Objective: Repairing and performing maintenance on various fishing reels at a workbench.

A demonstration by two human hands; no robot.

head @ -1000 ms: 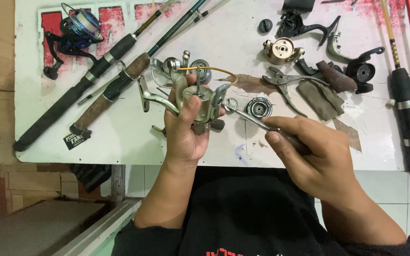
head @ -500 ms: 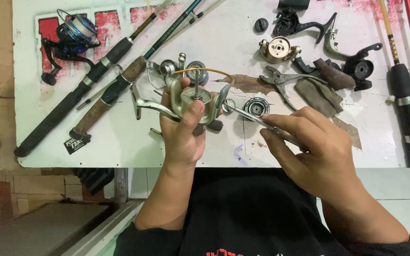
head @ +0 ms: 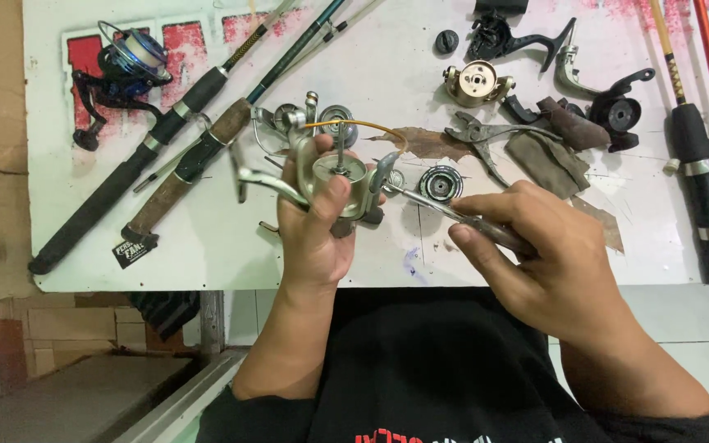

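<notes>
Head: left hand (head: 313,234) grips reel (head: 340,184), tool (head: 445,215) tip touching

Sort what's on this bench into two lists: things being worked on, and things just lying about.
In hand:
- left hand gripping the silver-grey metal spinning reel body
- right hand holding a thin metal tool against it

Lying about:
- blue reel on black rod
- grey pliers
- gold round spool
- black handle part

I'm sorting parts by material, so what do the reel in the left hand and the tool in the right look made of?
Reel body: looks like metal, pale champagne satin finish with soft glints; could be coated plastic. Tool: bright steel shaft, shiny grey; its handle is hidden in the right hand.
</notes>
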